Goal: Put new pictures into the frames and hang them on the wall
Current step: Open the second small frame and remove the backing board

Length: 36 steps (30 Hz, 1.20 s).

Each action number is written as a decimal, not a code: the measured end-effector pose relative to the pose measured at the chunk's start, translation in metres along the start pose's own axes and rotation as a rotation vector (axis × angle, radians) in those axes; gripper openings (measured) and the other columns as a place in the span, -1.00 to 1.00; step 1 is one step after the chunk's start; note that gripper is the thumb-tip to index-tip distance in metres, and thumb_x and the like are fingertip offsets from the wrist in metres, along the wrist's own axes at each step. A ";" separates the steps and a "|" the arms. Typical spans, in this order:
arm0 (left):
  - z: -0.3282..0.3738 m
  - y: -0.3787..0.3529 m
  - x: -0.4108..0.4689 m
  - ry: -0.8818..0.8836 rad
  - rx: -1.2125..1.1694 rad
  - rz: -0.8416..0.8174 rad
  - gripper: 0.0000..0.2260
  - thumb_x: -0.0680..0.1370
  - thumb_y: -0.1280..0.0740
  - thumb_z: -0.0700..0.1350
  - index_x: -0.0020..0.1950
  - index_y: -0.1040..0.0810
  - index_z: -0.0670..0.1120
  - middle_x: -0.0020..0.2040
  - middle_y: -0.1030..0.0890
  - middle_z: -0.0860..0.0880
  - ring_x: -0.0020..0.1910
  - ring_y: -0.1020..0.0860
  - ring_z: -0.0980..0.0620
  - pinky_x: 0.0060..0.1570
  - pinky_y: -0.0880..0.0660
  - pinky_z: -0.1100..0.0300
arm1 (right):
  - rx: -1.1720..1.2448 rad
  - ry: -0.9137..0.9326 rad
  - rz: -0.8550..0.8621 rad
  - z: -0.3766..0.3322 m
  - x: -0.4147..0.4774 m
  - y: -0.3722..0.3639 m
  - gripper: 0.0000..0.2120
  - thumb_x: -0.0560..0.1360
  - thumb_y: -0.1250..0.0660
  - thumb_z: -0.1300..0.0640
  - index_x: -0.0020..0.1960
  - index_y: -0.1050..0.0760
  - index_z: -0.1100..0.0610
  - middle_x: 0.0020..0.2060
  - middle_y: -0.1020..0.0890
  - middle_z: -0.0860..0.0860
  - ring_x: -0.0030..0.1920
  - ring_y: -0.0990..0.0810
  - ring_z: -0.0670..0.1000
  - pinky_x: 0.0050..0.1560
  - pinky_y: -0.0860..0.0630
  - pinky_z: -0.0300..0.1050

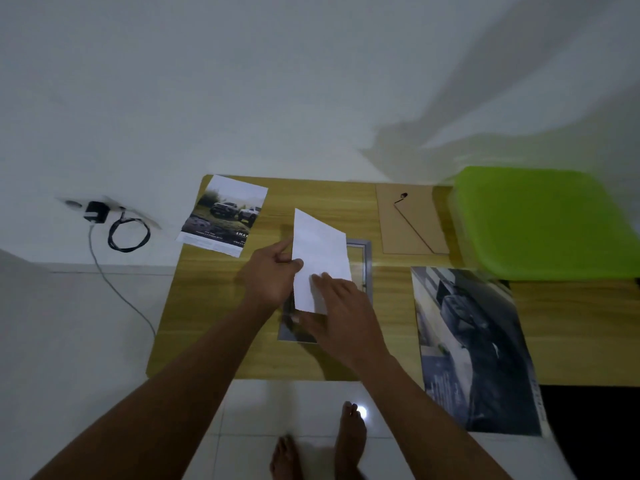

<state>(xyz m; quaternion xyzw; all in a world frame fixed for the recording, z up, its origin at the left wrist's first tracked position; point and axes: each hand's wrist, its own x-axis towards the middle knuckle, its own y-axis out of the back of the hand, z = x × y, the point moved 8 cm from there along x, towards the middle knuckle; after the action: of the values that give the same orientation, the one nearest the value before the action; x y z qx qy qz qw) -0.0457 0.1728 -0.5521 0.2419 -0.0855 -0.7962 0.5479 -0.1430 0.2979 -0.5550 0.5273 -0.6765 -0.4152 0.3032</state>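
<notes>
Two hands are meeting over the silver frame (367, 261), which is lying flat mid-way along the table (207, 306). L hand (273, 275) is pinching the white sheet (318, 251) btwn thumb & fingers; R hand (343, 317) is resting straight-fingered on the sheet's lower part.

A plain white wall (242, 81) rises behind a pale wooden table (207, 306) set against it, a broad grey shadow (450, 126) falling across the wall at right. A black adapter (95, 212) sits in a wall socket, its cable (110, 283) trailing down. Glossy white floor tiles (277, 410) catch a small bright glare (361, 412) of light below
</notes>
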 end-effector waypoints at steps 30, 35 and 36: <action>0.034 -0.109 -0.082 -0.039 -0.066 -0.386 -0.39 0.41 -0.44 -0.39 0.24 -0.46 0.22 -0.01 -0.70 -0.11 -0.04 -0.66 -0.03 0.00 -0.58 0.07 | 0.888 -0.626 0.323 0.161 -0.113 0.083 -0.52 0.48 -0.44 0.27 0.32 -0.50 -0.08 0.02 -0.68 0.08 -0.04 -0.69 0.03 -0.04 -0.66 0.02; 0.023 -0.168 -0.100 -0.032 0.041 -0.364 -0.46 0.42 -0.41 -0.33 0.31 -0.54 0.12 -0.26 -0.67 0.09 -0.18 -0.65 0.02 -0.04 -0.62 -0.07 | 0.765 -0.626 0.266 0.213 -0.138 0.093 -0.55 0.47 -0.35 0.41 0.22 -0.56 -0.02 -0.10 -0.72 -0.04 -0.07 -0.69 -0.05 -0.08 -0.63 -0.14; 0.020 -0.182 -0.103 -0.037 0.064 -0.367 -0.47 0.42 -0.41 -0.33 0.31 -0.55 0.10 -0.26 -0.67 0.09 -0.21 -0.64 0.03 -0.07 -0.63 -0.05 | 0.738 -0.632 0.268 0.223 -0.142 0.096 -0.56 0.46 -0.33 0.43 0.18 -0.56 -0.02 -0.12 -0.71 -0.05 -0.10 -0.68 -0.06 -0.14 -0.60 -0.23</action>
<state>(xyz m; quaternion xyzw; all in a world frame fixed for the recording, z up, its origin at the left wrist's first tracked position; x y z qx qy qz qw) -0.1771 0.3345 -0.5775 0.2562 -0.0752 -0.8839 0.3839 -0.3395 0.4989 -0.5720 0.3563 -0.8988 -0.2448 -0.0724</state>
